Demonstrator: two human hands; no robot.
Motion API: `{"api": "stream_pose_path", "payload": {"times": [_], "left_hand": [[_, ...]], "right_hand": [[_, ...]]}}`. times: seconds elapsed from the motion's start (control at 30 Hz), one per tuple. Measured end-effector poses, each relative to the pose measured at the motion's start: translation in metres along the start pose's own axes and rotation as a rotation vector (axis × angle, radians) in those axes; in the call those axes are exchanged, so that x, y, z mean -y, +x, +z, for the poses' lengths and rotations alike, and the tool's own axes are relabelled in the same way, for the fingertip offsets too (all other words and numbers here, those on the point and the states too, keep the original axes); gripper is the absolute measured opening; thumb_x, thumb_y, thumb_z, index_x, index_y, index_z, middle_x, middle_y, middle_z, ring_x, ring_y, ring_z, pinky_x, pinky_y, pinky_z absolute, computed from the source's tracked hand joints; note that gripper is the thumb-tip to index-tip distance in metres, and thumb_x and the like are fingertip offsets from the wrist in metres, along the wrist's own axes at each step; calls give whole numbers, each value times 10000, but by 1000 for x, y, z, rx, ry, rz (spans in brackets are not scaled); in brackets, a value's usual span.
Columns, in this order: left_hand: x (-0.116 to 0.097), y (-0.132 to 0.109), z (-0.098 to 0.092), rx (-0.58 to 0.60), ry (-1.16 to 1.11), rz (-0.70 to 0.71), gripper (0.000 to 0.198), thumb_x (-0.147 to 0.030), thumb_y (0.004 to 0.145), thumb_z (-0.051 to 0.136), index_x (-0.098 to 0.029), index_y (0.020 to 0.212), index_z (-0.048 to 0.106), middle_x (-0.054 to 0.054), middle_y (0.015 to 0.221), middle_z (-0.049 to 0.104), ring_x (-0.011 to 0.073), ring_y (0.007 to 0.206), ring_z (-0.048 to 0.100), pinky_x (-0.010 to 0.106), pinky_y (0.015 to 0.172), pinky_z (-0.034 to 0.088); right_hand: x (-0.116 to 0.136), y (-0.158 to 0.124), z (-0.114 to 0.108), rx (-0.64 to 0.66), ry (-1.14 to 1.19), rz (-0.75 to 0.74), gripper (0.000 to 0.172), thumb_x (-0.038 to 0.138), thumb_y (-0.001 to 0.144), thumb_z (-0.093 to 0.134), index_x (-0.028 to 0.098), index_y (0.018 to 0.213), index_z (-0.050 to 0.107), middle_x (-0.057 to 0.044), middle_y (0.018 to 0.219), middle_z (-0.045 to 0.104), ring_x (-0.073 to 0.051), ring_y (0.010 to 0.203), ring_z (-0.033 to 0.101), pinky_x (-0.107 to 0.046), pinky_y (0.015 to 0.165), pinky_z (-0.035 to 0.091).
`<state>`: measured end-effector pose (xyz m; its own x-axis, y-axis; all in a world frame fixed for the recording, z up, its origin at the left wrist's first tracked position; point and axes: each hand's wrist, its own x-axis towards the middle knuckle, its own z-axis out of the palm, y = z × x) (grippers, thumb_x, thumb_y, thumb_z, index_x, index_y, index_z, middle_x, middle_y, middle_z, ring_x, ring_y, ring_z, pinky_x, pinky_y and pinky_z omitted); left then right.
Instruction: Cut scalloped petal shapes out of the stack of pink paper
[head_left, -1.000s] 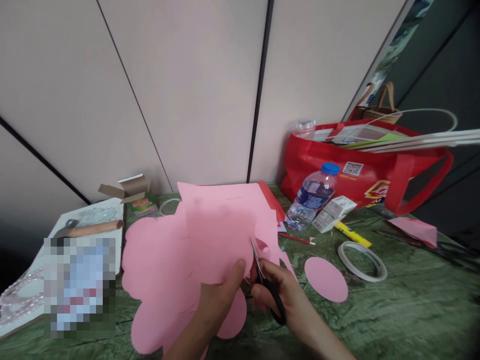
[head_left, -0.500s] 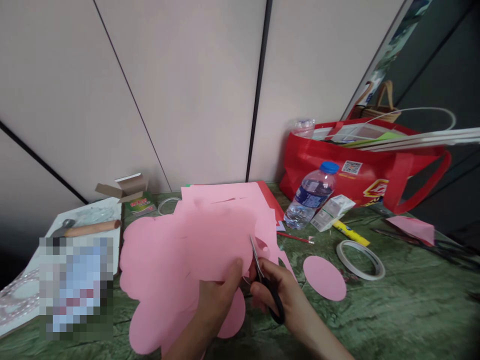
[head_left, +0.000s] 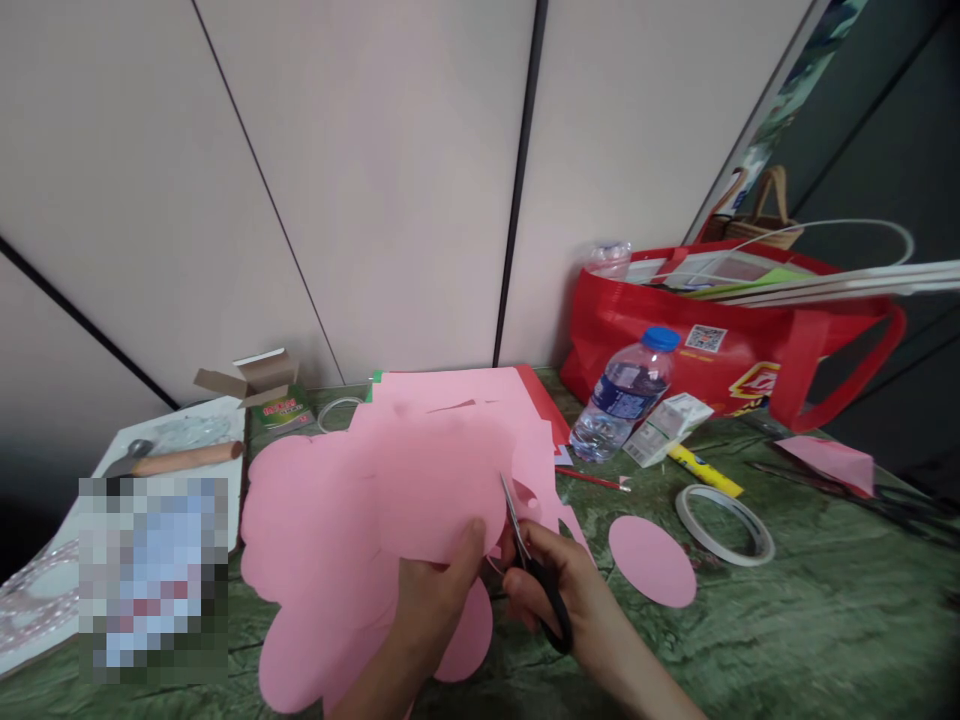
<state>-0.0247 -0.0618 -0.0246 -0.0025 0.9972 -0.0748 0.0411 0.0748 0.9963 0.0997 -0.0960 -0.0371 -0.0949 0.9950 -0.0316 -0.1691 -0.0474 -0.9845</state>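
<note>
My left hand [head_left: 442, 590] pinches a sheet of pink paper [head_left: 442, 490] by its lower edge, thumb on top. In my right hand [head_left: 555, 575] are scissors [head_left: 553, 605] with black handles, their blades pointing up and away at the sheet's right edge. A curled strip of cut pink paper hangs by the blades. Under the held sheet lies a large scalloped pink paper shape [head_left: 300, 520], partly covered. A pink paper oval [head_left: 652, 560] rests on the table to the right of my right hand, and another pink rounded piece [head_left: 469, 635] shows below my left hand.
At the back right stand a red bag [head_left: 675, 320], a water bottle [head_left: 626, 390] and a small carton [head_left: 667, 428]. A yellow glue stick [head_left: 705, 470], a tape roll [head_left: 682, 515] and a red pencil [head_left: 592, 478] lie nearby. Leftward are an opened box [head_left: 281, 408] and a wooden-handled tool [head_left: 187, 458].
The view has shifted very slightly, moving everything a little down and right. Both hands keep their hold, and the scissors stay at nearly the same place on the paper.
</note>
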Motion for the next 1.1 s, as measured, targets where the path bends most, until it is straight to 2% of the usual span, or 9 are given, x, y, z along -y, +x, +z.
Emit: {"api": "stream_pose_path", "payload": {"times": [0.2,0.4,0.87,1.1], "left_hand": [[-1,1,0,0,-36,0,269,-397,645,655,-145,737,667,77,659,690,257,729,651,350,633,511],[-2,1,0,-27,-75,6,274,-390,610,685,-143,728,665,64,624,678,247,697,649,342,610,522],[-1,1,0,24,-84,-2,253,-396,651,657,-148,702,649,61,670,680,222,682,636,329,624,514],[-1,1,0,-6,-97,-2,263,-403,614,684,-155,695,653,47,590,657,228,665,635,325,595,512]], "right_hand": [[-3,0,-1,6,-38,-3,339,492,733,624,195,683,467,80,466,408,-75,383,359,-197,371,280],[-2,0,0,11,-57,-10,338,489,745,612,191,679,466,78,470,412,-70,379,356,-193,365,271],[-1,0,0,2,-43,-5,363,516,724,616,195,666,457,81,455,409,-71,366,356,-200,360,274],[-3,0,-1,3,-58,0,341,495,745,608,193,671,467,79,465,421,-70,365,362,-197,359,275]]}}
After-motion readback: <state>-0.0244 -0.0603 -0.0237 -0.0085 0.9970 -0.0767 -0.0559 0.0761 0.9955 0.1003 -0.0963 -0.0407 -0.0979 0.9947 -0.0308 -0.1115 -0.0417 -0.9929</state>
